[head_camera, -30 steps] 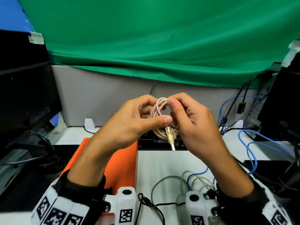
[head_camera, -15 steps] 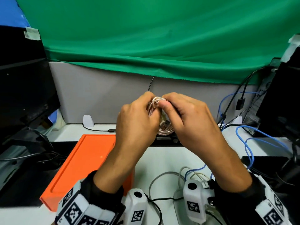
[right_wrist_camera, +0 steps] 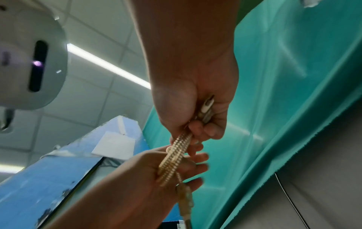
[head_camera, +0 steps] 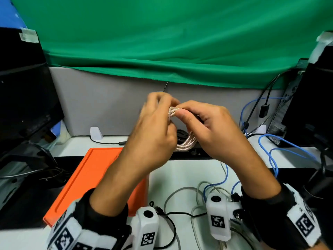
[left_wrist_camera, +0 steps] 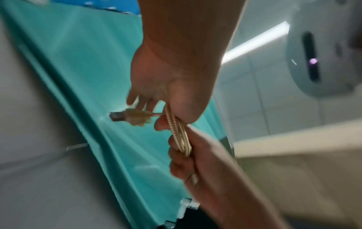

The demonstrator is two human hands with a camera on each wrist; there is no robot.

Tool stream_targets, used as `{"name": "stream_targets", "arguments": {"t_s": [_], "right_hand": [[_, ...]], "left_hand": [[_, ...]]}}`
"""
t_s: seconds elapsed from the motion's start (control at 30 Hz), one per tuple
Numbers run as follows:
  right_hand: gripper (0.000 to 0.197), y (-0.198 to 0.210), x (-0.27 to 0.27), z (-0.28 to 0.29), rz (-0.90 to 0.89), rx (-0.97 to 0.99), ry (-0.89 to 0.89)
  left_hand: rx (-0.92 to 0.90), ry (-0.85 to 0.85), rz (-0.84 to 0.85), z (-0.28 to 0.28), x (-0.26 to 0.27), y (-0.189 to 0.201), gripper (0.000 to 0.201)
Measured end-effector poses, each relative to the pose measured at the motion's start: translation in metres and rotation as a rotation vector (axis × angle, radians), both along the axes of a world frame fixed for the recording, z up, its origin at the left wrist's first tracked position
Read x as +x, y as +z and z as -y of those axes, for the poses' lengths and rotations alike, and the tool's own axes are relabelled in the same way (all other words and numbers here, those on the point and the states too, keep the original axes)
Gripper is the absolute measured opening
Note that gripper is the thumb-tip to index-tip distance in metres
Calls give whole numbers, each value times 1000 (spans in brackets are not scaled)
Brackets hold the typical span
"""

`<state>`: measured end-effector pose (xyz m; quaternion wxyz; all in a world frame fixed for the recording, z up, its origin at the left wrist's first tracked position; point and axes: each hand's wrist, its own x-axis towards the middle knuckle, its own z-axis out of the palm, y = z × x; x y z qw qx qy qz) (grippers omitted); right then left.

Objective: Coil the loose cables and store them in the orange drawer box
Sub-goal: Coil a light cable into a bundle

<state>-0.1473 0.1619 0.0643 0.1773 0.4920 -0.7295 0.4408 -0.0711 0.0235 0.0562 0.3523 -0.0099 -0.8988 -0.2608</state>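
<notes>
The pink braided cable [head_camera: 185,144] is wound in a small ring, up in the air between both hands. The left hand [head_camera: 153,134] and right hand [head_camera: 209,130] each pinch its loops. It looks light, bendy and springy, so hold all loops together. The orange drawer box [head_camera: 86,179] sits below, with loose cables [head_camera: 201,192] nearby.

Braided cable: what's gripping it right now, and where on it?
Both hands hold the coiled braided cable in the air. The right hand pinches the top of the loops; the left hand grips the coil's left side, near a connector.
</notes>
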Motion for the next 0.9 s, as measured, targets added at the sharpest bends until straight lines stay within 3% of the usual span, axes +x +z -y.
{"name": "stream_targets", "arguments": {"t_s": [0.07,0.17,0.33,0.4,0.47,0.53,0.63,0.7,0.8,0.9], "right_hand": [[17,0,-1,-2,75,0,-16],[16,1,-8,-6,132,-23,-30],[12,7,-7,-12,469,-149,251],[25,11,-6,-20,537,-127,360],[41,14,-9,-31,445,-9,370],[41,16,-13,-40,216,101,236],[26,15,-16,-35,-77,3,23],[20,10,-15,-23,-80,-130,-9],[17,6,-4,-4,274,-362,162],[16,4,10,10,727,-556,380]], "left_hand": [[193,-203,101,3,3,5,25],[339,-350,71,10,5,8,32],[156,-212,-129,15,4,9,21],[97,-178,-153,17,5,9,20],[64,-161,-144,22,8,11,20],[89,-180,-131,26,10,13,22],[223,-293,-123,25,11,14,23],[328,-369,-136,21,11,14,24],[421,-429,-218,14,9,14,22],[359,-340,-313,11,9,14,20]]}}
